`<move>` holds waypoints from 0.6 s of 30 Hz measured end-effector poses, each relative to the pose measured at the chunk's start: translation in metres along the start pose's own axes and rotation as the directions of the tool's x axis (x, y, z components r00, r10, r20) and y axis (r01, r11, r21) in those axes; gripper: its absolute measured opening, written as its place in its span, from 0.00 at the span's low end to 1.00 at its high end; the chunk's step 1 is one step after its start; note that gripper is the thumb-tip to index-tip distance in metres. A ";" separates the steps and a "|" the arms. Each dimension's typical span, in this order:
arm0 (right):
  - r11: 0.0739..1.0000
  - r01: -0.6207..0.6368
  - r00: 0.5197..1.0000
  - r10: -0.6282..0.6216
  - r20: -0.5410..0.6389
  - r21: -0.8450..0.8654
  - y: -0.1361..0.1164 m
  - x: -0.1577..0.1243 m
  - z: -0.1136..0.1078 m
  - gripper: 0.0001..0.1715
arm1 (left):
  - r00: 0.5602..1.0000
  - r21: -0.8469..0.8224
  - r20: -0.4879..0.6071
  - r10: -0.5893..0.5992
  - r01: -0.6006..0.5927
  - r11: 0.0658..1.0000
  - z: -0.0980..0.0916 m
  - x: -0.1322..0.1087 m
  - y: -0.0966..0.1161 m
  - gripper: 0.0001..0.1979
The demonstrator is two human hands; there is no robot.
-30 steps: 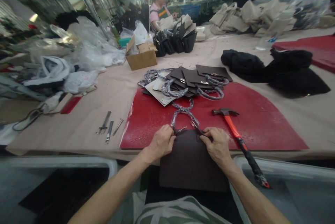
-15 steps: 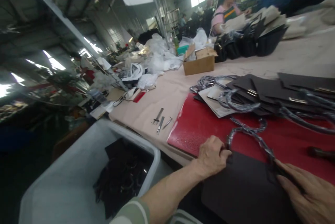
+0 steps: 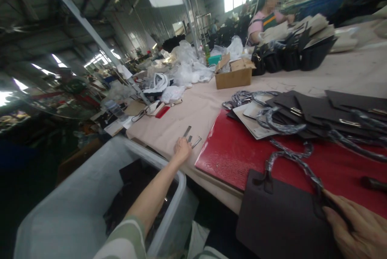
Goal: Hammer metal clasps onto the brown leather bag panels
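Observation:
My left hand (image 3: 182,150) is over the small metal tools (image 3: 187,131) on the pink cloth, fingers closed around something I cannot make out. At the lower right, my right hand (image 3: 353,222) grips the dark brown bag panel (image 3: 281,214) near one end of its plastic-wrapped handle (image 3: 292,156). The panel hangs over the front edge of the red board (image 3: 225,150), with the handle loop lying on the board. Another thin metal tool (image 3: 196,143) lies just right of my left hand.
A grey bin (image 3: 69,206) with dark pieces stands at the lower left. More brown panels (image 3: 314,109) with wrapped handles are heaped on the board. Behind are a cardboard box (image 3: 234,78), black bags (image 3: 294,55) and a person (image 3: 256,27) across the table.
My left hand has let go of the panel's left handle end and moved left to the metal tools. My right hand still holds the panel.

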State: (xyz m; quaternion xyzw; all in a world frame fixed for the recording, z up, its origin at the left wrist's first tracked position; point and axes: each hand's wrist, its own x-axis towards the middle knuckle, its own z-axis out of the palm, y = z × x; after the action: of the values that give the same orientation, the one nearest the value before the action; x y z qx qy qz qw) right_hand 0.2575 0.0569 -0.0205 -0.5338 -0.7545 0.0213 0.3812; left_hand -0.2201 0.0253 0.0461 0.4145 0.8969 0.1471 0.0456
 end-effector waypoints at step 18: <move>0.994 -0.014 0.997 0.023 0.071 -0.111 -0.029 -0.003 -0.017 0.19 | 0.954 -0.007 0.269 -0.129 0.136 0.991 -0.003 0.044 -0.025 0.06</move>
State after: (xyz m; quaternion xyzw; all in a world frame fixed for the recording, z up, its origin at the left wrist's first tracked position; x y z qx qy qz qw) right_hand 0.2451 0.0352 0.0024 -0.5600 -0.7629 0.0022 0.3232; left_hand -0.2678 0.0429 0.0432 0.3690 0.9063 0.0977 0.1816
